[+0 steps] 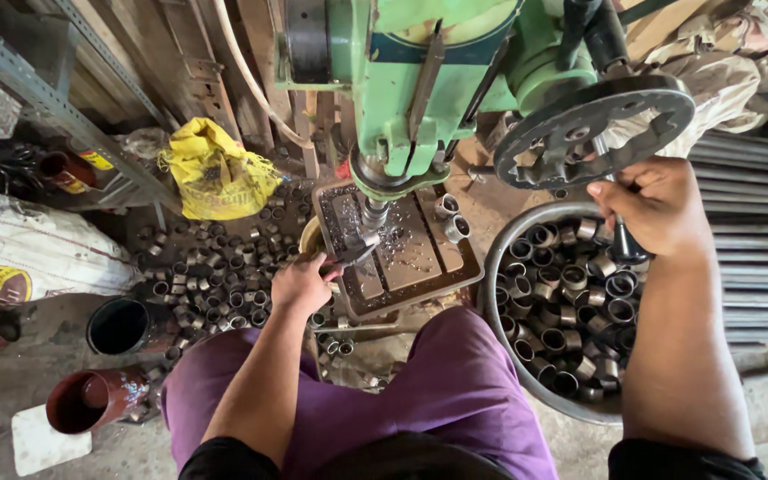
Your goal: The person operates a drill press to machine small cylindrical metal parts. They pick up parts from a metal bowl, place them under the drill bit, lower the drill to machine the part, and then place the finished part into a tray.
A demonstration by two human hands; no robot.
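Steel, short and ring-shaped, the bush [362,242] sits on the drill table [420,289] directly under the vertical spindle [373,213]. The left hand [302,283] is the nearer one, closed on a clamp tool that pins the bush from the left. The right hand [660,209] grips the feed handle [626,242], well apart, above the basin [500,267] of bushes.
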